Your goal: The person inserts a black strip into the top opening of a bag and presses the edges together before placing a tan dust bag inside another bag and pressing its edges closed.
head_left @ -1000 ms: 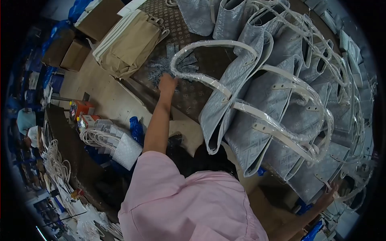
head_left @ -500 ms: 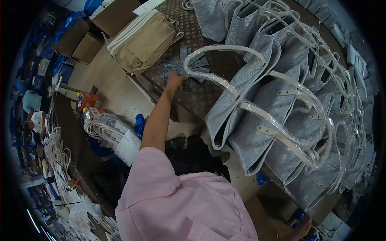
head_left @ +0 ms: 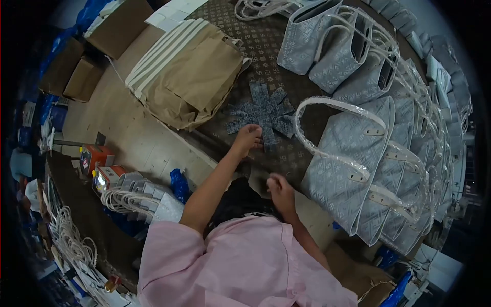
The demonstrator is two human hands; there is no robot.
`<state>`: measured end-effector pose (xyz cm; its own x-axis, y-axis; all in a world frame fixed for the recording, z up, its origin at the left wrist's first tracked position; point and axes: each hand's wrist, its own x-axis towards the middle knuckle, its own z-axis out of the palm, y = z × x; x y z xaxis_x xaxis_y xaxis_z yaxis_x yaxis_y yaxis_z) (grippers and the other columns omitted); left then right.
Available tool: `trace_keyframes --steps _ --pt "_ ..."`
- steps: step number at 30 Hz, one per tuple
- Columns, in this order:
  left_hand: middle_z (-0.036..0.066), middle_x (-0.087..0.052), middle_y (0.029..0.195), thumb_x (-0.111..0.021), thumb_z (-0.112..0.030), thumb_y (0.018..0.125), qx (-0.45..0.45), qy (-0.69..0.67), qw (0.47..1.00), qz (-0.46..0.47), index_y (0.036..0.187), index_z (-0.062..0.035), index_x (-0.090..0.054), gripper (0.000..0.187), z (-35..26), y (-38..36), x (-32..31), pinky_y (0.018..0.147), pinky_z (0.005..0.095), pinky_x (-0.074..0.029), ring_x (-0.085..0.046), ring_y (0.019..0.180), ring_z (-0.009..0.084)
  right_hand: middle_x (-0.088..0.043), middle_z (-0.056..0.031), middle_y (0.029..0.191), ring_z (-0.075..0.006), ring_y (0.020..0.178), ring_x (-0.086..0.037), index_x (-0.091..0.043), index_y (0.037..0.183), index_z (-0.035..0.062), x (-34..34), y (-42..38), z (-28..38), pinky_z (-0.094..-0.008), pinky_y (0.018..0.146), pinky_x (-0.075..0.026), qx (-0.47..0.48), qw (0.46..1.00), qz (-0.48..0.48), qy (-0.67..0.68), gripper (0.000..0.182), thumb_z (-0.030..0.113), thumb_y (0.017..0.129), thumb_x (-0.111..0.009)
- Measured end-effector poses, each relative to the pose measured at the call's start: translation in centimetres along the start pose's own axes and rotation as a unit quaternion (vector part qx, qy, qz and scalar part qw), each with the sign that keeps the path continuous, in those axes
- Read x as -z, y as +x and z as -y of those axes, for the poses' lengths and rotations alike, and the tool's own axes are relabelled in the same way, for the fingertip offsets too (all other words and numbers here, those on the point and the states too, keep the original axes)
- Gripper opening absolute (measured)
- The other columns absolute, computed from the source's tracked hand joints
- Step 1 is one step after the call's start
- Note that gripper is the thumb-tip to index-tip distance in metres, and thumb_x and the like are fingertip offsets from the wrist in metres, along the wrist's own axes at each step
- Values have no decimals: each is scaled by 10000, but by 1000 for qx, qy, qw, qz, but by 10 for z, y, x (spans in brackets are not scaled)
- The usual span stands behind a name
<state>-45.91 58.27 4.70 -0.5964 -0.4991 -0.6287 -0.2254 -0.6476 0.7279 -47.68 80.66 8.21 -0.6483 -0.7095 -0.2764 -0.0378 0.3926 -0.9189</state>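
My left hand (head_left: 248,139) reaches onto the patterned brown table (head_left: 240,36) and rests its fingers on a fanned pile of small grey fabric pieces (head_left: 263,112). My right hand (head_left: 279,187) is near the table's front edge, fingers curled; whether it holds anything is unclear. A row of grey tote bags (head_left: 353,148) with white plastic-wrapped handles (head_left: 327,105) stands to the right, the nearest one just right of my right hand. I wear a pink top.
Tan folded bags with white straps (head_left: 184,71) lie at the table's left corner. Cardboard boxes (head_left: 82,77) sit on the floor to the left. White bags with cord handles (head_left: 138,197) and orange boxes (head_left: 97,156) lie on a low surface below-left.
My view has shifted, and the bags now sit further right. My left hand drew back to the near side of the grey pieces. My right hand came up from the lower right to the table edge.
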Motion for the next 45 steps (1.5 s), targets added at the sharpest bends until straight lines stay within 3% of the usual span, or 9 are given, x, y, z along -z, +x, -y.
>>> trace_keyframes --steps 12,17,27,32,36,40,42,44,45 --pt "91 -617 896 -517 -175 882 -82 162 977 109 1012 -1 -570 223 -21 15 27 669 315 -490 -611 724 191 -596 -108 756 -194 617 -606 -518 906 9 -28 137 26 -328 530 -518 -248 908 -19 336 277 267 867 -610" --pt "135 -578 1069 -506 -11 787 -483 452 743 -107 964 0 -598 200 -19 32 35 794 392 -468 -566 913 348 -604 -115 762 -202 625 -609 -526 893 17 -28 139 32 -322 542 -515 -263 920 12 291 274 284 882 -585" --pt "148 -605 996 -514 -59 807 -444 533 718 -60 937 -4 -631 183 -35 58 41 754 353 -482 -596 886 312 -615 -110 721 -177 594 -608 -545 838 25 -4 120 170 -307 556 -517 -107 946 6 306 268 281 917 -534" --pt "170 -593 764 -450 -164 907 -183 210 958 -66 872 15 -559 212 -73 67 44 592 390 -471 -574 581 338 -635 -109 762 -161 643 -636 -565 847 -29 -9 36 150 -252 564 -518 -146 957 51 245 267 225 923 -529" --pt "140 -554 970 -478 -189 910 -288 648 703 -53 1035 12 -530 243 -24 117 63 725 369 -450 -565 892 239 -642 -101 765 -133 657 -625 -585 848 -36 0 -14 153 -232 578 -497 -75 970 24 228 241 194 910 -549" --pt "102 -590 1047 -442 -288 936 -142 322 936 9 1198 -15 -509 385 -37 114 68 809 312 -431 -559 917 205 -642 -77 733 -100 670 -609 -612 836 -28 44 -50 173 -238 601 -472 15 990 57 128 198 157 888 -566" --pt "181 -599 1025 -521 -191 881 -333 176 926 -33 1005 4 -589 241 -6 130 108 800 374 -428 -561 908 306 -642 -72 725 -97 673 -607 -620 827 -24 64 -72 167 -242 607 -466 20 983 37 177 186 147 881 -571" --pt "176 -629 947 -471 -222 905 -492 429 718 -243 1021 6 -611 292 -58 14 47 787 395 -457 -595 872 316 -636 -74 715 -113 678 -612 -625 822 -24 95 -103 158 -248 615 -467 120 977 6 177 186 146 877 -573" --pt "163 -639 941 -481 -239 909 -410 428 778 -208 1026 5 -614 302 -71 -16 33 788 376 -457 -599 863 314 -632 -75 710 -127 669 -609 -617 813 -20 110 -119 157 -251 612 -463 146 977 -28 150 174 138 876 -575"
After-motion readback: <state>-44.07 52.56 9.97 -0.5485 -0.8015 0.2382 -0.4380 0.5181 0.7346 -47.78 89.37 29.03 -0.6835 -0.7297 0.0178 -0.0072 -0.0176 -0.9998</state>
